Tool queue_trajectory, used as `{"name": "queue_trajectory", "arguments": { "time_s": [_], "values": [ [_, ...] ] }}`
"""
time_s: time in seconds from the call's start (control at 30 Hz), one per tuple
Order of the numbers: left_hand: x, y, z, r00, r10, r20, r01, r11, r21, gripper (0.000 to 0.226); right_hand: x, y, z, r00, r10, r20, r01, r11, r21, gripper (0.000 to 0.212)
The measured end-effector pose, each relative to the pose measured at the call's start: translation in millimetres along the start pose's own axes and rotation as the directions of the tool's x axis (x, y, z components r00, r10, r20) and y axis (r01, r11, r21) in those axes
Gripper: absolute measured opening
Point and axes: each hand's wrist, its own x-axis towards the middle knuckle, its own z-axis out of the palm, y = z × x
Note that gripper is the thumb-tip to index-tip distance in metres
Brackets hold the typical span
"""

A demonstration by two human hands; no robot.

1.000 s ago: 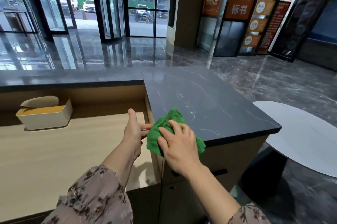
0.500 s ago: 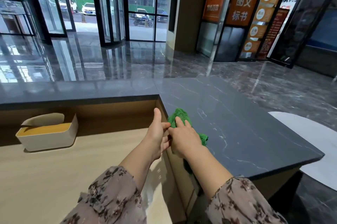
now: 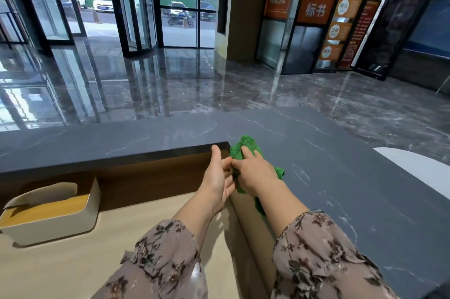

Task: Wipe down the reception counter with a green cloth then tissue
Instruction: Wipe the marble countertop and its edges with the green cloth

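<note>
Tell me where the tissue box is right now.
Head view, lower left: the tissue box sits on the light wooden desk, below the dark counter ledge, left of the left hand.

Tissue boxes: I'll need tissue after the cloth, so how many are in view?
1. The tissue box sits on the light wooden desk at far left, below the dark counter ledge. More may lie outside the view.
</note>
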Motion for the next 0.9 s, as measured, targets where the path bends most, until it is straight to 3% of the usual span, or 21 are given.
{"name": "queue_trajectory", "arguments": {
  "time_s": [0.3, 0.47, 0.63, 0.8, 0.9],
  "values": [
    [4, -8, -73, 0.986, -0.102, -0.135, 0.11, 0.992, 0.053, 0.076, 38, -6, 4, 0.999, 0.023, -0.046, -0.026, 0.998, -0.06, 0.063],
    [-7, -3, -98, 0.97, -0.024, -0.241, 0.082, 0.969, 0.234, 0.043, 29, -11, 4, 0.995, 0.008, -0.096, -0.017, 0.995, -0.097, 0.066],
    [-12, 4, -116, 0.963, 0.049, -0.263, 0.048, 0.936, 0.347, 0.017, -4, -35, 2, 0.976, -0.146, -0.159, 0.119, 0.978, -0.172, 0.057],
    [-24, 11, -134, 0.974, 0.146, -0.176, -0.041, 0.868, 0.494, 0.074, -16, -69, 30, 0.947, -0.248, -0.205, 0.245, 0.969, -0.039, 0.074],
    [-32, 9, -151, 0.983, 0.172, -0.066, -0.095, 0.783, 0.615, 0.094, -19, -88, 50, 0.932, -0.322, -0.165, 0.339, 0.937, 0.082, 0.074]
  ]
}}
